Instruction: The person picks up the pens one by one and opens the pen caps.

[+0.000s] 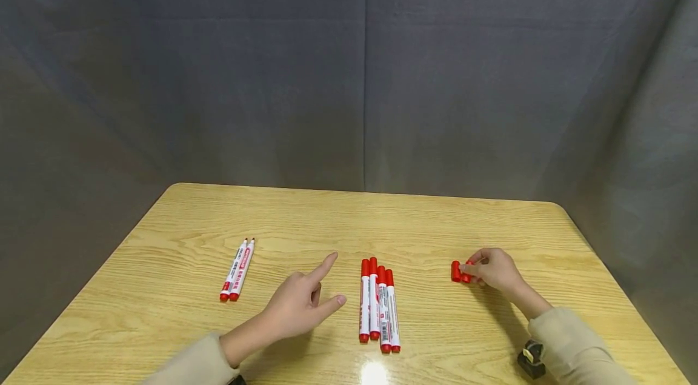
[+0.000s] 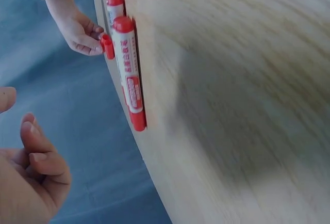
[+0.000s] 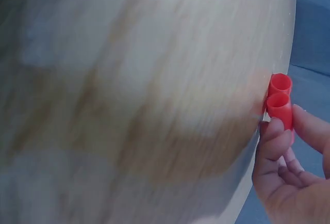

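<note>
My right hand (image 1: 495, 270) pinches a red marker cap (image 3: 279, 109) between thumb and fingers at the right side of the table. Beside it is another red cap (image 1: 455, 271); both open ends show in the right wrist view. My left hand (image 1: 297, 306) hovers over the middle-left, holding nothing, its index finger and thumb extended and the others curled. Just right of it lie several capped white-and-red markers (image 1: 374, 300) side by side. Two uncapped markers (image 1: 237, 270) lie together at the left, dark tips pointing away from me.
The wooden table (image 1: 305, 215) has rounded far corners. A dark grey curtain (image 1: 349, 70) hangs behind it and at both sides. A black wrist device (image 1: 530, 359) sits by the right sleeve.
</note>
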`<state>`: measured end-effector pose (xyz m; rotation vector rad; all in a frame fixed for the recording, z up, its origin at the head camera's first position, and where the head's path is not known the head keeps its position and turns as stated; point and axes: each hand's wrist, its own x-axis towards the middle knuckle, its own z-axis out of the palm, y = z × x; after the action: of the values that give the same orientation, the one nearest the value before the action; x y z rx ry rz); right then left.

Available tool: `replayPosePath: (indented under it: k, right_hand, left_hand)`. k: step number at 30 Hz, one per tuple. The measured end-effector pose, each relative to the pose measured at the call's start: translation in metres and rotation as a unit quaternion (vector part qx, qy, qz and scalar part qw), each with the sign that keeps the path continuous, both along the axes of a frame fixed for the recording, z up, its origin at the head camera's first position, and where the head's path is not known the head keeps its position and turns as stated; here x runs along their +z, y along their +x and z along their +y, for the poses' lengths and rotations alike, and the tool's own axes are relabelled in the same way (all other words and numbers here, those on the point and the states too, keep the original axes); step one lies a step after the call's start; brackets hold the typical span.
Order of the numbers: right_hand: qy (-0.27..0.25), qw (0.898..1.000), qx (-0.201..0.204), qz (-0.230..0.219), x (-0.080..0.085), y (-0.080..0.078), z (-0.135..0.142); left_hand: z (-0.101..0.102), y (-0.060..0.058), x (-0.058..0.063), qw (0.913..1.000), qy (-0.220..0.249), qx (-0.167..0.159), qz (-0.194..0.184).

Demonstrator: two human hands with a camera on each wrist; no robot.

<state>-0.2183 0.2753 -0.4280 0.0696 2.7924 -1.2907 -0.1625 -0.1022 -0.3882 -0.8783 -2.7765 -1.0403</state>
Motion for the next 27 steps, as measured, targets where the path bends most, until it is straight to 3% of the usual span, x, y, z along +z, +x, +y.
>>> replayPosePath:
  k: [8, 12, 18, 27]
  right_hand:
    - [-0.002, 1.000, 0.013, 0.001, 0.000, 0.001, 0.002]
    - [0.020, 0.999, 0.021, 0.024, 0.006, 0.003, 0.005]
    - [0.071, 0.994, 0.028, 0.079, 0.025, 0.008, 0.003]
    - [0.069, 0.988, 0.043, 0.129, 0.058, 0.016, -0.011]
  left_hand:
    - [0.007, 0.000, -0.007, 0.9998, -0.011, -0.017, -0.003]
    - [0.011, -0.002, -0.010, 0.9996, -0.016, -0.022, -0.008]
    - [0.020, -0.004, -0.016, 0.9988, -0.027, -0.027, -0.032]
    - [0.032, -0.008, -0.029, 0.9956, -0.065, -0.020, -0.066]
